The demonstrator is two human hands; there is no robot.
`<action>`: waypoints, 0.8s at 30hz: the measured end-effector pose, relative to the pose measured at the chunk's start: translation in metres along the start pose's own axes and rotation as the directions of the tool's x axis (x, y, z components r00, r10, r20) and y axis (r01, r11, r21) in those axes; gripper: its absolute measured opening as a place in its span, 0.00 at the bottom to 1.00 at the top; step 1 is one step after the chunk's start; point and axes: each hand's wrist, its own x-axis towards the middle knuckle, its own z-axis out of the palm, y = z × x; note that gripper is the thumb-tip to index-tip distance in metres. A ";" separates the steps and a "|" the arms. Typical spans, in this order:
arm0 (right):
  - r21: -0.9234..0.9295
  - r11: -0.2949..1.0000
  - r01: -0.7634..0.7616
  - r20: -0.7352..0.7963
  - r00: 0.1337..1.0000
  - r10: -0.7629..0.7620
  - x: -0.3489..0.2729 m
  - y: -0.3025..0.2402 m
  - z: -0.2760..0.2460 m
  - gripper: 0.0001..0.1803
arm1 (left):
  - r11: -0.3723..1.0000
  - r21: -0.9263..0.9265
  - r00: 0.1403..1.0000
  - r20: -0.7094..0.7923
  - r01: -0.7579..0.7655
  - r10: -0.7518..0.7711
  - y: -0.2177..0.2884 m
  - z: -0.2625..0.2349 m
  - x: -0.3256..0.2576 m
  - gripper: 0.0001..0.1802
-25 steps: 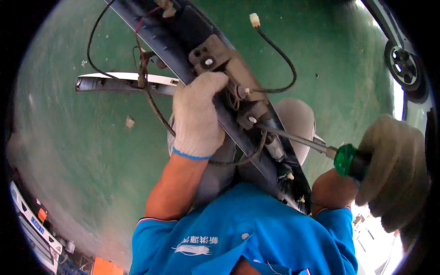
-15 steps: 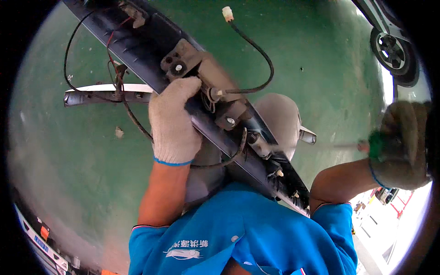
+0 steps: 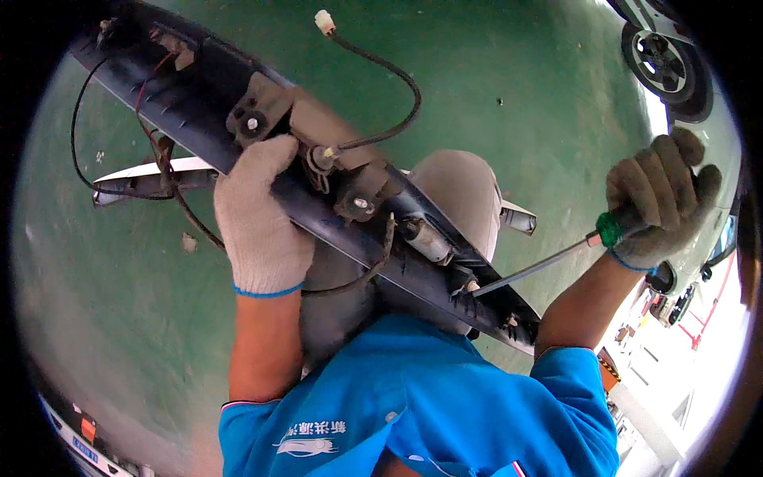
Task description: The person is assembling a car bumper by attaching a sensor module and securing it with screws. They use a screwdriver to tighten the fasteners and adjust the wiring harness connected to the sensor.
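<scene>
A long black plastic car trim panel [image 3: 433, 290] lies slantwise across my lap, its inner side up. My gloved left hand [image 3: 262, 211] is closed round its near edge, next to a dusty bracket [image 3: 261, 107] with a bolt. In my gloved right hand [image 3: 660, 195] is a screwdriver [image 3: 536, 266] with a dark and green handle. Its tip meets the panel at a small pale clip [image 3: 472, 286]; exact contact is hard to make out. A second bolted bracket [image 3: 366, 193] and a silvery cylinder [image 3: 429, 241] sit between that clip and my left hand.
A dark cable with a white connector [image 3: 324, 22] arches beyond the panel. Thin wires hang at its left end. A white-edged trim piece [image 3: 151, 175] lies on the green floor [image 3: 540, 103]. A car wheel [image 3: 664, 67] stands at far right.
My right hand, blurred before, has moved inward and the screwdriver now slopes down to the pale clip. The panel and my left hand appear further left in the view.
</scene>
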 end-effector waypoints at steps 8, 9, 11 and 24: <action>0.041 0.989 0.141 -0.250 0.960 -0.127 -0.002 -0.021 -0.095 0.16 | 0.856 0.432 0.959 0.148 -0.284 0.244 -0.008 -0.014 0.007 0.07; 0.117 0.966 0.230 -0.251 0.948 -0.195 -0.006 -0.037 -0.099 0.13 | 0.933 0.298 0.979 0.077 -0.203 0.188 -0.006 -0.003 0.004 0.07; 0.167 0.938 0.303 -0.202 0.942 -0.269 -0.010 -0.049 -0.084 0.11 | 0.866 0.412 0.958 0.080 -0.282 0.274 -0.006 -0.005 -0.004 0.07; -0.394 0.841 0.370 -0.060 0.903 -0.425 -0.033 -0.026 -0.028 0.11 | 0.993 0.090 0.997 0.004 -0.076 0.076 -0.001 0.003 -0.005 0.08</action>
